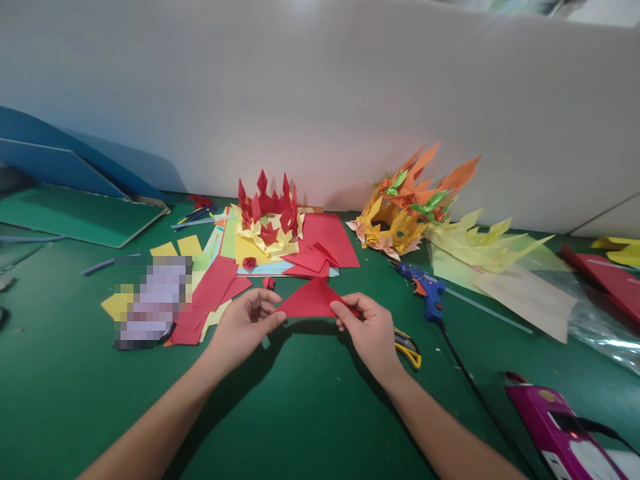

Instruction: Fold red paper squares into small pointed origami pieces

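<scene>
Between my two hands, a piece of red paper (310, 300) folded into a triangle is held just above the green table. My left hand (253, 317) pinches its left corner between thumb and fingers. The right corner is gripped by my right hand (365, 323), thumb on top. Behind the paper lie loose red sheets (327, 233) and a small red paper rose (269, 283). A red and yellow paper crown (270, 220) stands farther back on stacked coloured sheets. A yellow-handled utility knife (409, 350) lies partly hidden beside my right hand.
A blue glue gun (425, 287) with a black cord lies at right, near an orange and yellow paper crown (395, 223). A magenta power strip (555, 420) sits at front right. At left are a pixelated phone-like object (155, 303) and red strips (205, 300). A wall stands behind.
</scene>
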`<state>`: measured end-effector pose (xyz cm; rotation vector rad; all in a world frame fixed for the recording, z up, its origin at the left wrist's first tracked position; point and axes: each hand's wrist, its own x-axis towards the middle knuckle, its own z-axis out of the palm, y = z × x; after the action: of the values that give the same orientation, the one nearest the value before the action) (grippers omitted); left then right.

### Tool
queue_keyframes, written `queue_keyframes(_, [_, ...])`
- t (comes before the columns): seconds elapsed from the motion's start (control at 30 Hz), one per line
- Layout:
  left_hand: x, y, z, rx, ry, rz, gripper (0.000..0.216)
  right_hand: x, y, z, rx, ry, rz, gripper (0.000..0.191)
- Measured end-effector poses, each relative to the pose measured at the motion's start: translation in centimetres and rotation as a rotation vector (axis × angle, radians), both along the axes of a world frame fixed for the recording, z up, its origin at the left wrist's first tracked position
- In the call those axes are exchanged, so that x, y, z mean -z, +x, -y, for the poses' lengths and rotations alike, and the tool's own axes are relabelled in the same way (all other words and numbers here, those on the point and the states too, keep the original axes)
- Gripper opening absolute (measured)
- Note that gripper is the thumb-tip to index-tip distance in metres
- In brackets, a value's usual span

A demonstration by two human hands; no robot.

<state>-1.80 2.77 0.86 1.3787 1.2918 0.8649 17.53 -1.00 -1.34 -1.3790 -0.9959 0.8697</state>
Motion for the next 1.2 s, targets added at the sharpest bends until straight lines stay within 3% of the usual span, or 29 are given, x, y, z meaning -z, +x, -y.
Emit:
queue_keyframes(0.2, [0.2,-0.8,-0.5,-0.189,0.160,0.114,0.025,0.3,1.1,-0.2,0.111,0.025,-0.001,0.023])
queue_keyframes(0.47, [0.7,1.1,1.0,0.009,0.148,0.086,0.022,1.1,0.1,0.1,-0.045,0.048,-0.055,0.029])
queue_keyframes(0.63, [0.8,1.0,1.0,-0.018,0.218,0.021,0.017,0.9,0.0,0.4,-0.094,0.076,-0.038,0.028])
queue_keyframes(0.83, [1.1,0.7,0.7,-0.076,0.231,0.040,0.015,0.8,0.0,0.2,-0.220,0.125,-0.100,0.041])
queue_keyframes(1.0, [1.1,0.9,0.6,-0.071,0.308,0.128,0.012,1.4,0.1,0.3,-0.247,0.174,0.048,0.050])
queue_keyframes(1.1, [1.0,0.8,0.6,-0.079,0.268,0.164,0.014,1.7,0.1,0.5,-0.264,0.221,0.151,0.056])
queue_keyframes(1.2, [0.9,0.7,0.6,-0.079,0.219,0.189,0.017,1.6,0.2,0.4,-0.233,0.293,0.261,0.038])
